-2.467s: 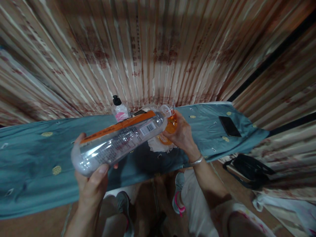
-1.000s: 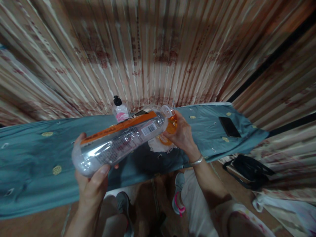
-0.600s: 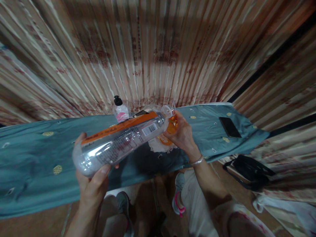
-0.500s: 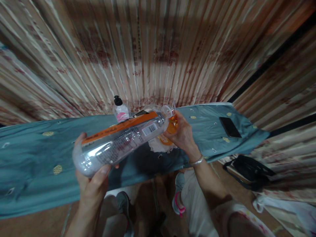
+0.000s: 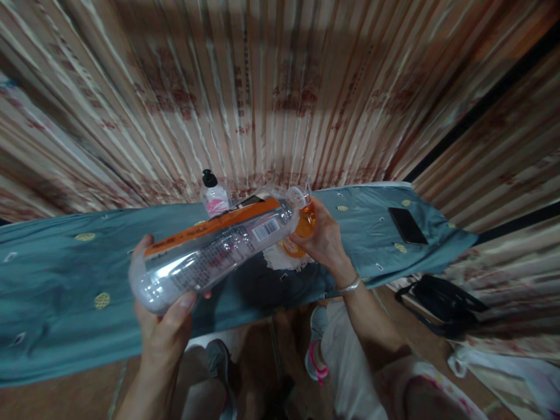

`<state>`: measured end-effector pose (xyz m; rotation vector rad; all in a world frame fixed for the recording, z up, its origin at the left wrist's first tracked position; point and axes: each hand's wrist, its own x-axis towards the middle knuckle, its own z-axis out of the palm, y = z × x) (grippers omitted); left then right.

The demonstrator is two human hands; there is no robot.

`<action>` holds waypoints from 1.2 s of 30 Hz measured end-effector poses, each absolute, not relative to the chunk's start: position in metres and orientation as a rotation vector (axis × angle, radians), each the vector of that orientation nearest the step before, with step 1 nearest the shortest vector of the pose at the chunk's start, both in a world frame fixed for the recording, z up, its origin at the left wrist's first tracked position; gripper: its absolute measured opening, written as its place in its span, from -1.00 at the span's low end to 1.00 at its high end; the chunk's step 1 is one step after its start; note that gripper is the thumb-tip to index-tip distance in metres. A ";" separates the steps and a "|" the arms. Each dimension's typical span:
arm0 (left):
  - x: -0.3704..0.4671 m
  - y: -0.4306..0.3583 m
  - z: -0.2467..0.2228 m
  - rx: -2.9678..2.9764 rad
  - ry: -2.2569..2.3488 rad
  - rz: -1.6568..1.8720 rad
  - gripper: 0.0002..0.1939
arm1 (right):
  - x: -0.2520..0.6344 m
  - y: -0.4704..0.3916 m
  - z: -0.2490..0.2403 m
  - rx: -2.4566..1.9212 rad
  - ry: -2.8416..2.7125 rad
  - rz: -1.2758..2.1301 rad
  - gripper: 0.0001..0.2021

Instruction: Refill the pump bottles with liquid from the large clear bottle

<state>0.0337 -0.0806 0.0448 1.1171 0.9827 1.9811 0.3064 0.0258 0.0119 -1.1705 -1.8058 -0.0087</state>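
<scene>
A large clear bottle (image 5: 214, 251) with an orange-edged label and a barcode lies tilted across the middle, its open neck at the upper right. My left hand (image 5: 164, 315) is wrapped round its base. Closed round a small clear container of orange liquid (image 5: 306, 220) is my right hand (image 5: 324, 236), with a bracelet on the wrist. The bottle's mouth meets the container's rim. Beneath them a white frilled cloth (image 5: 280, 258) and a round orange item (image 5: 292, 248) show in part. Behind the bottle stands a pump bottle (image 5: 216, 198) with a black top and pink label.
The narrow table has a teal patterned cloth (image 5: 56, 280). A black phone (image 5: 408, 226) rests on its right part. Pleated curtains (image 5: 271, 87) hang behind. On the right, below table height, is a black bag (image 5: 441, 303). Shoes (image 5: 317, 344) show on the floor below.
</scene>
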 end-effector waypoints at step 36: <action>0.034 -0.080 0.045 1.107 0.997 1.980 -0.12 | 0.305 0.026 0.011 -1.195 -1.783 -0.058 -0.30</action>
